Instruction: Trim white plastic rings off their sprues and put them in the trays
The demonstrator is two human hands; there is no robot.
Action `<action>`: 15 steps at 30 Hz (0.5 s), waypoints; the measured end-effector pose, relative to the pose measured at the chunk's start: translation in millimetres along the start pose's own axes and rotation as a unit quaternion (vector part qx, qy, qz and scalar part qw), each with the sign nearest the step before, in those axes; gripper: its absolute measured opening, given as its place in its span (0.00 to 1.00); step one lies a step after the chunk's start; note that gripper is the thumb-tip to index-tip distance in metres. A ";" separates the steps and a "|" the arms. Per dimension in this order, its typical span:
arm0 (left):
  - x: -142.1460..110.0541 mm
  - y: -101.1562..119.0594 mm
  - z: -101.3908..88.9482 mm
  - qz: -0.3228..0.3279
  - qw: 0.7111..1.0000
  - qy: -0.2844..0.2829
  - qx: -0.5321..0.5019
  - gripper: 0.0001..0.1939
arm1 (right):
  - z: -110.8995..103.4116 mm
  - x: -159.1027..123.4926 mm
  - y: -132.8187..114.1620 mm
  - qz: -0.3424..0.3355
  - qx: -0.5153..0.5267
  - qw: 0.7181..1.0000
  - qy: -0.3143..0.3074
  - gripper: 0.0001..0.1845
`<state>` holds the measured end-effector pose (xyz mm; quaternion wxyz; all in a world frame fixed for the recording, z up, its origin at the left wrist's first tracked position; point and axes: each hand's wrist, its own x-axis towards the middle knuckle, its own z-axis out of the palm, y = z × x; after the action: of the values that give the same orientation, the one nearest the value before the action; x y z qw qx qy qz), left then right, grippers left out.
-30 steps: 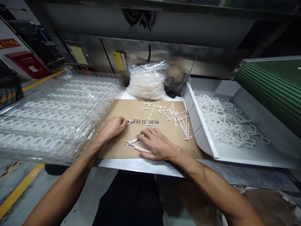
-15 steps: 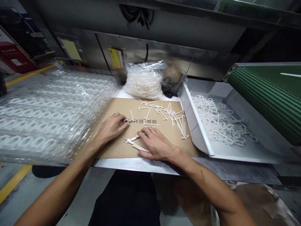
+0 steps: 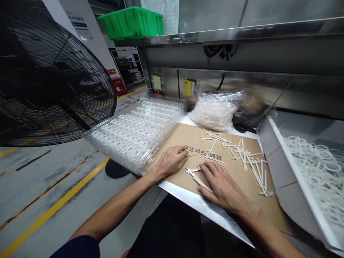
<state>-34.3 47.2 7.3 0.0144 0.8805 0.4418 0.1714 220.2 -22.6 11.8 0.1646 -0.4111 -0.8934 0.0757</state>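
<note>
Brown cardboard (image 3: 185, 134) covers part of the counter (image 3: 185, 199), white plastic sticks (image 3: 243, 152) strewn over its right side. On it, the right hand (image 3: 221, 184) loosely grasps the spread nippers (image 3: 200, 181). The left hand (image 3: 172, 160) curls at a small white piece (image 3: 192, 154); whether it grips that, I cannot tell. Clear trays (image 3: 154, 150) of white rings (image 3: 130, 136) lie to the left.

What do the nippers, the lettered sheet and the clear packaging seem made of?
Nippers: apparently metal head, silvery and shiny; pale handle covering, perhaps plastic. Lettered sheet: probably cardboard, from its matte brown face. Clear packaging: likely plastic, glossy, see-through and glinting.
</note>
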 end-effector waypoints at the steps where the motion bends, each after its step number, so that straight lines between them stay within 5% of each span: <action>1: -3.2 0.6 -0.3 0.006 1.000 -0.001 -0.003 0.11 | 0.3 -0.1 0.2 0.001 0.000 1.000 -0.001 0.29; 15: -1.9 -1.8 13.0 -0.062 0.990 0.053 -0.113 0.10 | -5.3 -0.5 -0.1 0.027 0.009 0.999 -0.017 0.32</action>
<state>-32.6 48.5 -5.8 0.1010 0.8338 0.4738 0.2650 222.4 -23.0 16.6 0.1508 -0.4319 -0.8841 0.0954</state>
